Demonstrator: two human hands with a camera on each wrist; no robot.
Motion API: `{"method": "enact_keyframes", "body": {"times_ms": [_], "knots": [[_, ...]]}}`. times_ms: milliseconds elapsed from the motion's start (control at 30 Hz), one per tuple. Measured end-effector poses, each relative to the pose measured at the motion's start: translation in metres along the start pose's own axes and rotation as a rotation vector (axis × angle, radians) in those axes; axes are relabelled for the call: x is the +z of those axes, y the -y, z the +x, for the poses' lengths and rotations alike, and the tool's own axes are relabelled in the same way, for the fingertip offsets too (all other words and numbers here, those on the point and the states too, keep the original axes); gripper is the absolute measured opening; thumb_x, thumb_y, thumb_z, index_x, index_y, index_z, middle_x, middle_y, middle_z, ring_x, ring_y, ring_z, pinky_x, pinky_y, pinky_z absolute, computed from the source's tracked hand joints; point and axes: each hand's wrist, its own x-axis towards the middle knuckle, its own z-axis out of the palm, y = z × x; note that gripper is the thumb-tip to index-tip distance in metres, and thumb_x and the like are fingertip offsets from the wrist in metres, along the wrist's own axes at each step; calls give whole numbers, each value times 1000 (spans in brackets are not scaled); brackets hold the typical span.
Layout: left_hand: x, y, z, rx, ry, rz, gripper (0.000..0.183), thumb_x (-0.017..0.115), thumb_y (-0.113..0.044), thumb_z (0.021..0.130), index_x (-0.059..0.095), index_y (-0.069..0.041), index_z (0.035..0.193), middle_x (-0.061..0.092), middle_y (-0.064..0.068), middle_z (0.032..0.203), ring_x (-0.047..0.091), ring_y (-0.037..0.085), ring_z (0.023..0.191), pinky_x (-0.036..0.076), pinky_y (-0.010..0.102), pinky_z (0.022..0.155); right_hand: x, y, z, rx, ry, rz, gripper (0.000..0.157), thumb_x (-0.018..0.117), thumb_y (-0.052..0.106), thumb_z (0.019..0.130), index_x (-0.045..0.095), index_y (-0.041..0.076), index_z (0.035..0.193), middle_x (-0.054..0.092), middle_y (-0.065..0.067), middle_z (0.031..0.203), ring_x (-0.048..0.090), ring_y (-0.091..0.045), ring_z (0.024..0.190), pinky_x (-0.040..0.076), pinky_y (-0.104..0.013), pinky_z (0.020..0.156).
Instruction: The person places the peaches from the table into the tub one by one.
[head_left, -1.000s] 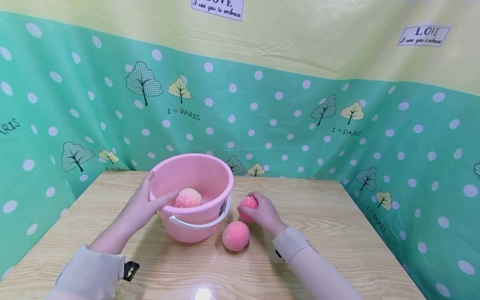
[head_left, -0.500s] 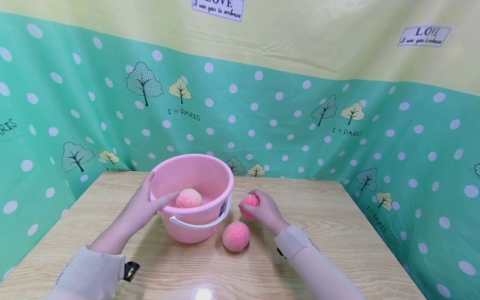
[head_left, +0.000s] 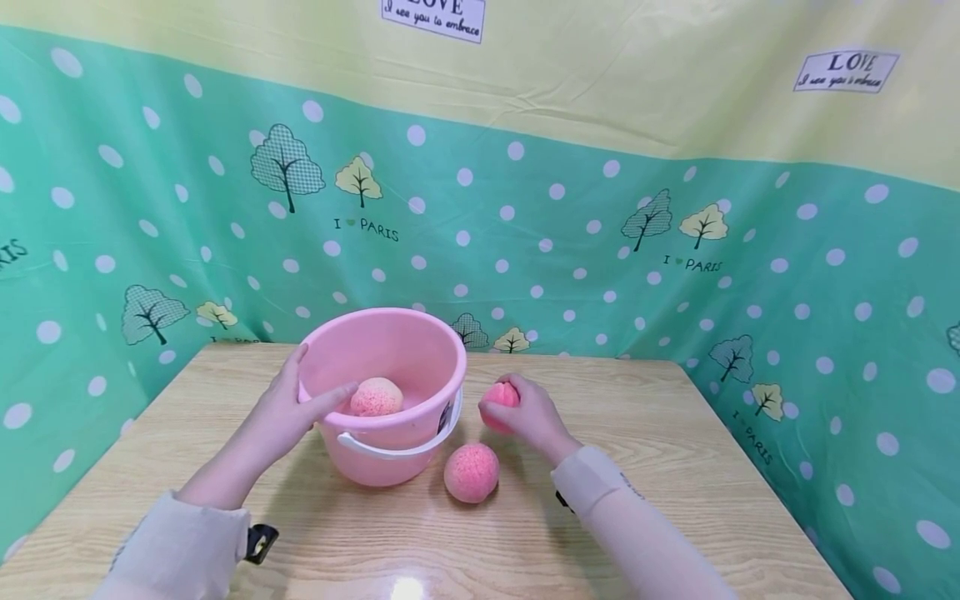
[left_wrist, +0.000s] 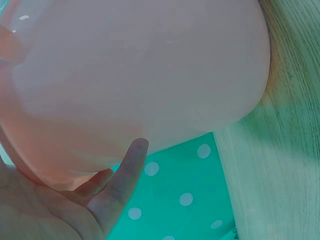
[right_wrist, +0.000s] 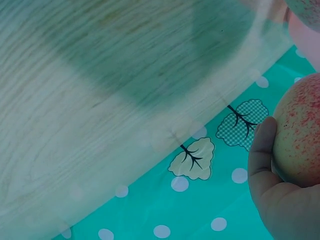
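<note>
A pink bucket (head_left: 367, 462) with a white handle (head_left: 401, 452) stands on the table. My left hand (head_left: 292, 398) holds its left rim, thumb over the edge and the other fingers along the outside. In the left wrist view, fingers (left_wrist: 120, 185) lie against the bucket wall (left_wrist: 150, 75). One peach (head_left: 377, 397) sits inside the bucket. To the right of the bucket, my right hand (head_left: 530, 419) grips a pink peach (head_left: 498, 408), its fingers curled round the speckled fruit (right_wrist: 302, 130) in the right wrist view. Another peach (head_left: 472, 472) lies on the table in front of them.
The wooden table (head_left: 637, 517) ends at the back and sides against a green dotted curtain (head_left: 555, 242) printed with trees. Dark straps show at both wrists, such as the black band (head_left: 261, 543) on the left.
My right hand has shifted slightly back and to the right with the peach in its grip. The left hand, the bucket and the other peaches stay where they were.
</note>
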Motion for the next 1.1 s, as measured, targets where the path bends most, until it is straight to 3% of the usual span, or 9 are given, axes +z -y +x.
{"method": "enact_keyframes", "body": {"times_ms": [367,1100], "knots": [[1,1,1,-14,5,1,112,61,-60,90,-16,-15,158,7,26,163,29,51,140,45,63,103,-4,5,1,0,1,-2,44,74,32,85,60,15,123,65,-5,109,61,-21,94,59,-33,78],[1,1,1,-6,-2,-5,113,61,-61,90,-16,-14,158,8,27,163,31,51,139,46,62,103,-16,18,4,13,-36,0,42,74,35,84,61,20,121,65,-4,110,61,-22,97,59,-34,78]]}}
